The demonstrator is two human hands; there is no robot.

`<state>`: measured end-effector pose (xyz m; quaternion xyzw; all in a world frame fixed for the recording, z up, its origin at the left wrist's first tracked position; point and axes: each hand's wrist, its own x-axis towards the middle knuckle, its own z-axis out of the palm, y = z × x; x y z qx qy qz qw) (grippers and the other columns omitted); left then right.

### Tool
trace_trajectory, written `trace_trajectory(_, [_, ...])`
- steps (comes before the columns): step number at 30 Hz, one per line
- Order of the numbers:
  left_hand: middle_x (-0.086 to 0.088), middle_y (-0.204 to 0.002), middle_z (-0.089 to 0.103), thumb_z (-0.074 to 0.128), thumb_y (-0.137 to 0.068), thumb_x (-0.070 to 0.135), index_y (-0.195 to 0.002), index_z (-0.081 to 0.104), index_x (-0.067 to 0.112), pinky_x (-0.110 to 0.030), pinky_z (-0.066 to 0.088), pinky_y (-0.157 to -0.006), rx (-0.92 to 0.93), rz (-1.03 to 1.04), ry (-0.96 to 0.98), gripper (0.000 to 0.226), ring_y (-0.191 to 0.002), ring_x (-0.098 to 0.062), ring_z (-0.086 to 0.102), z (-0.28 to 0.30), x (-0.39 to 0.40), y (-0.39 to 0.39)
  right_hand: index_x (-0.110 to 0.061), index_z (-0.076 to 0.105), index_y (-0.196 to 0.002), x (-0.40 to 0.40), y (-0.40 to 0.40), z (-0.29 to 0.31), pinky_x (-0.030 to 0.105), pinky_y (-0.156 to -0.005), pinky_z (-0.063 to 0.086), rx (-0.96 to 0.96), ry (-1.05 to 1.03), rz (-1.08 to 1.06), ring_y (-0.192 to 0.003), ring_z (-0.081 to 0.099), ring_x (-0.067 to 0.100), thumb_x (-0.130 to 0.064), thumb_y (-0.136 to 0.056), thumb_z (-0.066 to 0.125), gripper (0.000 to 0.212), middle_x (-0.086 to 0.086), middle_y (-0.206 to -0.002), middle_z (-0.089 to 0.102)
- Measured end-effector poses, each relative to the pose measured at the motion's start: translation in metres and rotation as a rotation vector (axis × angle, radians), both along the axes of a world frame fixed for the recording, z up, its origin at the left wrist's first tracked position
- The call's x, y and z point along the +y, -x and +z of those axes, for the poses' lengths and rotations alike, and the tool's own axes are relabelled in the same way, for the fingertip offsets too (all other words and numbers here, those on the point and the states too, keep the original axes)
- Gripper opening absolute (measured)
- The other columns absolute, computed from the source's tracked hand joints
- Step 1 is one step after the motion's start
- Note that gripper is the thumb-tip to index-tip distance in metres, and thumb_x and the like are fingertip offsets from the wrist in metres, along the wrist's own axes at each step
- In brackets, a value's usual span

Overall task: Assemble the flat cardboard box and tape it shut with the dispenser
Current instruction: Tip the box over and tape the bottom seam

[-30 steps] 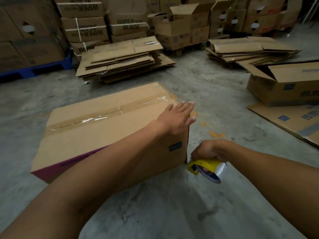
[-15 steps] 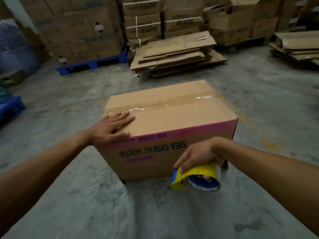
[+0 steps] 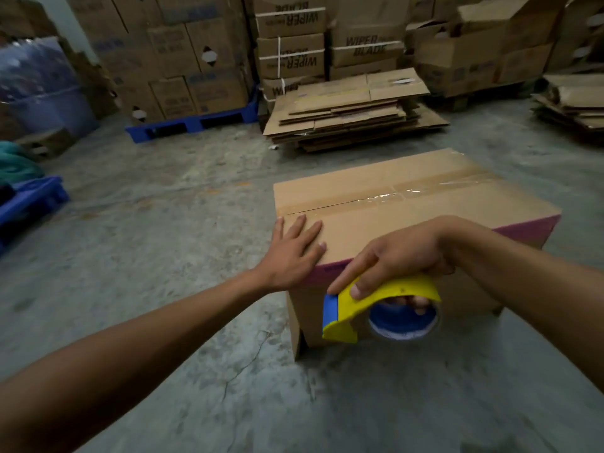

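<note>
Box (image 3: pixel 408 204) on floor (image 3: pixel 163 256), top seam taped. L hand (image 3: pixel 294 250) flat, fingers spread, on near-left corner. R hand (image 3: pixel 398 256) clamped on tape dispenser (image 3: pixel 376 302) at box's near side.

The box (image 3: pixel 415 204) is matt brown corrugated cardboard with a printed magenta band along its near top edge. A strip of clear tape (image 3: pixel 392 199) runs down the top seam, glossy and slightly wrinkled, catching the light. The dispenser (image 3: pixel 380 305) has a smooth, faintly shiny yellow plastic shell with a blue plastic lip, and its tape roll looks glossy around a blue core. The floor (image 3: pixel 163 243) is rough grey concrete, mottled and cracked near the box's near left corner. The flattened sheets (image 3: pixel 353 106) stacked beyond are dull brown cardboard; the pallet (image 3: pixel 196 120) is blue plastic.
</note>
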<state>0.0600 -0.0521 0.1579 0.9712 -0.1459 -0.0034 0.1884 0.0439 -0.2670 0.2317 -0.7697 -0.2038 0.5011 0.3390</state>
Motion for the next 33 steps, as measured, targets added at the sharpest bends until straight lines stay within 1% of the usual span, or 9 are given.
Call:
trace_trajectory(4, [-0.004,-0.163,0.005,0.033,-0.105,0.023,-0.153,0.021,0.018,-0.039,-0.016,-0.115,0.146,-0.095,0.187,0.050,-0.140,-0.005,-0.014,0.021,-0.027,0.013,-0.031,0.060,-0.130,-0.034,-0.006,0.033,0.024,-0.037,0.048,-0.011,-0.230,-0.186,-0.037,0.048,0.013,-0.024,-0.089,0.057,0.042,0.013,-0.064,0.059])
trace_trajectory(8, [0.010,-0.157,0.014,0.040,-0.102,0.022,-0.148,0.035,0.027,-0.054,-0.005,-0.118,0.266,-0.080,0.349,0.046,-0.148,-0.022,-0.011,0.030,-0.042,0.019,-0.036,0.057,-0.133,-0.052,-0.016,0.033,0.023,-0.040,0.044,-0.057,-0.558,-0.378,-0.030,0.039,0.008,-0.036,-0.092,0.048,0.042,0.002,-0.047,0.045])
trace_trajectory(11, [0.003,-0.146,0.045,0.038,-0.101,0.041,-0.133,0.056,0.027,-0.041,0.034,-0.109,0.346,-0.004,0.485,0.039,-0.139,-0.022,0.035,0.043,-0.045,0.011,-0.034,0.056,-0.134,-0.058,-0.027,0.022,0.023,-0.039,0.045,0.036,-0.773,-0.489,-0.026,0.037,0.007,-0.039,-0.090,0.053,0.045,0.001,-0.044,0.039])
trace_trajectory(13, [0.000,-0.123,0.064,0.031,-0.101,0.048,-0.115,0.067,0.021,-0.029,0.041,-0.086,0.327,0.107,0.581,0.047,-0.114,-0.018,0.056,0.062,-0.046,0.007,-0.032,0.056,-0.135,-0.062,-0.031,0.016,0.022,-0.038,0.045,0.128,-0.899,-0.491,-0.024,0.039,0.007,-0.040,-0.083,0.065,0.053,0.001,-0.042,0.042])
trace_trajectory(15, [-0.003,-0.103,0.070,0.028,-0.097,0.060,-0.101,0.069,0.019,-0.032,0.039,-0.074,0.439,0.223,0.750,0.059,-0.094,-0.020,0.062,0.085,-0.043,0.006,-0.030,0.062,-0.128,-0.067,-0.033,0.011,0.021,-0.038,0.045,0.188,-0.978,-0.474,-0.024,0.041,0.006,-0.040,-0.079,0.072,0.051,0.000,-0.041,0.046])
trace_trajectory(17, [-0.007,-0.091,0.070,0.030,-0.088,0.075,-0.103,0.067,0.014,-0.033,0.040,-0.068,0.669,0.235,0.949,0.073,-0.081,-0.021,0.063,0.102,-0.036,0.004,-0.029,0.071,-0.114,-0.073,-0.035,0.009,0.020,-0.038,0.044,0.182,-0.998,-0.458,-0.024,0.043,0.006,-0.042,-0.080,0.071,0.037,-0.002,-0.040,0.047])
trace_trajectory(21, [-0.010,-0.088,0.069,0.044,-0.079,0.078,-0.116,0.063,0.007,-0.027,0.042,-0.057,0.952,0.174,1.057,0.082,-0.073,-0.021,0.064,0.122,-0.035,0.009,-0.030,0.063,-0.128,-0.079,-0.036,0.008,0.022,-0.038,0.044,0.176,-0.958,-0.482,-0.023,0.042,0.007,-0.041,-0.075,0.077,0.056,0.000,-0.039,0.047])
trace_trajectory(28, [0.000,-0.078,0.070,0.068,-0.087,0.029,-0.088,0.070,0.011,-0.021,0.041,-0.057,0.957,0.208,1.036,0.018,-0.063,-0.011,0.065,0.116,-0.046,0.006,-0.030,0.057,-0.134,-0.080,-0.033,0.012,0.022,-0.037,0.046,0.098,-0.811,-0.480,-0.024,0.040,0.008,-0.043,-0.071,0.081,0.069,0.003,-0.042,0.043])
trace_trajectory(33, [0.003,-0.063,0.062,0.061,-0.092,0.018,-0.081,0.069,0.010,-0.020,0.041,-0.060,0.923,0.220,0.953,0.017,-0.055,-0.007,0.056,0.100,-0.043,-0.008,-0.034,0.058,-0.132,-0.077,-0.025,0.021,0.023,-0.040,0.047,0.010,-0.672,-0.491,-0.027,0.040,0.009,-0.043,-0.080,0.070,0.054,0.005,-0.047,0.045])
